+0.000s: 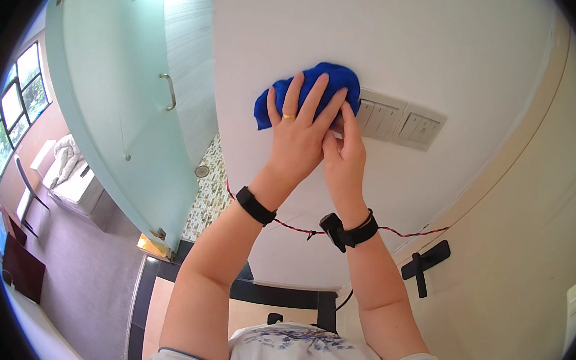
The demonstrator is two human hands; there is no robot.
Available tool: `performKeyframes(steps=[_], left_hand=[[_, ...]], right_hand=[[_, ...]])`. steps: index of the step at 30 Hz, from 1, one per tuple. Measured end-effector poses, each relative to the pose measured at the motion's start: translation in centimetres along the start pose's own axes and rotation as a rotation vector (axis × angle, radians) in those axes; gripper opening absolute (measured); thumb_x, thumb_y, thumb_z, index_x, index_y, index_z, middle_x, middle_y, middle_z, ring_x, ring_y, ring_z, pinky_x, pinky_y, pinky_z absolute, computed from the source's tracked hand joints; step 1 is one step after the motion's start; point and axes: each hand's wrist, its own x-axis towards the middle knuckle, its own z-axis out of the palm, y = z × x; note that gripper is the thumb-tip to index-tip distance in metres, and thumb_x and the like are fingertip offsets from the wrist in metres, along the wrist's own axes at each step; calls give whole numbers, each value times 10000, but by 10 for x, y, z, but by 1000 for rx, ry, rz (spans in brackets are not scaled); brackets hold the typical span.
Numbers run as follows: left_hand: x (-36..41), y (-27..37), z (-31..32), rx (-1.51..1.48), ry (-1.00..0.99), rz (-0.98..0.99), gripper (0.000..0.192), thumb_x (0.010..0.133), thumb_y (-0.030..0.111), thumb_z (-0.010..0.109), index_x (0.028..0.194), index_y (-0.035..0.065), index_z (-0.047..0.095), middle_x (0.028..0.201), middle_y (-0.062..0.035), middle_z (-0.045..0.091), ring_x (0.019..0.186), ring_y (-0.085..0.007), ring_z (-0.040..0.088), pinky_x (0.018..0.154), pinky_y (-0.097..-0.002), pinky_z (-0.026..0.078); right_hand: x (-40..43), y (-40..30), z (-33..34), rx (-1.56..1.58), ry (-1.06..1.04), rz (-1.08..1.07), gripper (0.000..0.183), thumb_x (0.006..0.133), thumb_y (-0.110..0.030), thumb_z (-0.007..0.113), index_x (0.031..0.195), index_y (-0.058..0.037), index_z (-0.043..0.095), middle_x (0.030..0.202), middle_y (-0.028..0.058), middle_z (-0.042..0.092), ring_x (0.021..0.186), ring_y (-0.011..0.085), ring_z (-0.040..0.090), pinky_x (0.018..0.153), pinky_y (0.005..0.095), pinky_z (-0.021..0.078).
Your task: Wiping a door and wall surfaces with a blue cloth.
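Note:
A bunched blue cloth [343, 75] lies flat against the white wall [407, 34]. My left hand [297, 125] presses it there with spread fingers, a gold-coloured ring on one of them. Close against it, my right hand [346, 149] has bent fingers reaching the lower right edge of the cloth. Some of its fingertips are hidden behind the left hand, so its hold on the cloth is unclear. Immediately right of the cloth is a white panel of light switches [380, 115], its left end covered by the cloth. A second switch plate [419, 127] adjoins it.
A frosted glass door [114, 91] with a metal handle [169, 91] stands at the left, beside a mosaic-tiled floor [204, 185]. Beyond it are a bed [78, 185] and a chair [28, 196]. A red-black twisted wire [296, 228] runs past my wrists. A door with a black lever handle [421, 273] is at the lower right.

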Motion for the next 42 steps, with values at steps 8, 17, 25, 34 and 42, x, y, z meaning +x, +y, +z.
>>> performKeyframes(steps=[8,17,25,34,42], left_hand=[[-82,-9,9,2,-110,25,503,735,135,626,1226,221,557,1342,-50,416,1260,-331,336,1007,-607,179],[-85,-21,4,-16,-91,80,547,736,60,588,1247,255,552,1363,-29,402,1275,-307,332,1022,-587,173],[16,-42,-16,246,28,130,564,731,1,565,1220,283,576,1361,-46,421,1273,-329,325,1042,-575,127],[0,-41,-1,154,75,-22,496,738,121,607,1199,302,580,1305,-55,428,1251,-308,326,1039,-584,136],[-56,-42,0,164,-78,20,476,719,115,595,1179,238,597,1305,-130,386,1261,-375,302,1052,-584,135]], right_hand=[[-60,34,6,-28,18,135,409,874,8,466,1279,5,410,1125,162,569,949,251,592,836,326,467],[-61,36,6,27,-64,200,357,889,9,479,1244,9,446,1048,125,594,928,175,587,841,297,471],[18,-3,15,118,28,-17,364,875,1,512,1235,3,463,1019,148,601,907,206,607,804,301,482],[21,3,27,47,52,-64,312,877,-3,489,1189,7,489,1024,151,594,900,230,608,806,318,483],[-22,34,32,-9,53,-33,292,873,-4,500,1165,-1,496,1017,141,598,872,236,612,780,316,487]])
